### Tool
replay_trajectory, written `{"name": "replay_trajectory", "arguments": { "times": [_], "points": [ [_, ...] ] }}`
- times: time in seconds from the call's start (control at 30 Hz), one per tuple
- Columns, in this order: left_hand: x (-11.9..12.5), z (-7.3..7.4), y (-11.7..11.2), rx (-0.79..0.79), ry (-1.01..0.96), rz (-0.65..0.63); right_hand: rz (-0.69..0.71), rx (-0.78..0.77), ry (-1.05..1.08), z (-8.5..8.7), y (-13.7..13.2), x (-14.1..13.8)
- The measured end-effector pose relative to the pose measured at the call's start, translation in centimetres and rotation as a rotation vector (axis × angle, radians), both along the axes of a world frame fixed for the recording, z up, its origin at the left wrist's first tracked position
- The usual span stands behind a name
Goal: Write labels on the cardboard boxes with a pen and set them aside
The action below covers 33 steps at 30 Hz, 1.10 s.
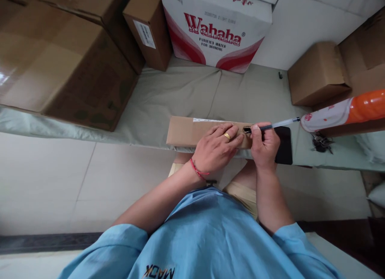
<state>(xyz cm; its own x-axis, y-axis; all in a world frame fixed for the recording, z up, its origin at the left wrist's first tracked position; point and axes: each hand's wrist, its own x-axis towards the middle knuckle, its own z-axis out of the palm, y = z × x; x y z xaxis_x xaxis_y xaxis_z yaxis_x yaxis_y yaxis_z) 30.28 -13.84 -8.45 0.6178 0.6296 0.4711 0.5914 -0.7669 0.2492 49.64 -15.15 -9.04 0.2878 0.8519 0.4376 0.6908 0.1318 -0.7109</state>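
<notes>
A long flat cardboard box (pixel 183 131) lies at the near edge of a cloth-covered surface (pixel 180 94). My left hand (pixel 217 147), with a gold ring and a red string on the wrist, rests flat on the box's right part, fingers spread. My right hand (pixel 264 145) is closed around a pen (pixel 278 124), whose tip touches the box top right beside my left fingertips. A black phone (pixel 285 146) lies under and to the right of my right hand.
Large brown cartons (pixel 60 62) stand at the left, a white "Wahaha" water carton (pixel 216 26) at the back, and smaller brown boxes (pixel 315 72) at the right. An orange-and-white bottle (pixel 345 110) lies on its side at the right, keys (pixel 321 142) below it.
</notes>
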Motion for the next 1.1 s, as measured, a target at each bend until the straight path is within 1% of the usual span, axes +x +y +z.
{"name": "replay_trajectory", "arguments": {
  "times": [0.13,0.27,0.4,0.47,0.6,0.73,0.8,0.93,1.1],
  "points": [
    [0.0,0.0,0.0,-0.013,0.003,-0.011,-0.029,0.043,0.043,-0.2,-0.1,-0.1],
    [-0.1,-0.2,0.0,-0.01,-0.006,-0.015,-0.029,0.039,0.015,-0.2,-0.1,-0.2],
    [0.0,-0.4,-0.1,0.014,-0.013,-0.009,-0.115,0.079,0.0,-0.4,0.0,0.2],
    [0.0,-0.5,-0.1,0.021,-0.005,-0.004,-0.134,0.096,0.021,-0.6,0.0,0.3],
    [0.1,-0.5,-0.1,0.04,0.002,0.005,-0.079,0.086,0.058,-0.7,0.0,0.2],
    [0.1,-0.4,-0.1,0.029,0.008,-0.003,-0.138,0.102,0.029,-0.7,0.3,0.5],
    [0.1,-0.3,-0.1,0.023,0.011,-0.004,-0.158,0.11,0.05,-0.7,0.4,0.8],
    [0.1,-0.4,-0.1,0.032,0.007,-0.003,-0.127,0.101,0.094,-0.5,0.5,0.9],
    [0.1,-0.5,-0.1,0.013,0.009,-0.006,-0.11,0.055,0.048,-0.2,0.6,0.7]
  ]
}}
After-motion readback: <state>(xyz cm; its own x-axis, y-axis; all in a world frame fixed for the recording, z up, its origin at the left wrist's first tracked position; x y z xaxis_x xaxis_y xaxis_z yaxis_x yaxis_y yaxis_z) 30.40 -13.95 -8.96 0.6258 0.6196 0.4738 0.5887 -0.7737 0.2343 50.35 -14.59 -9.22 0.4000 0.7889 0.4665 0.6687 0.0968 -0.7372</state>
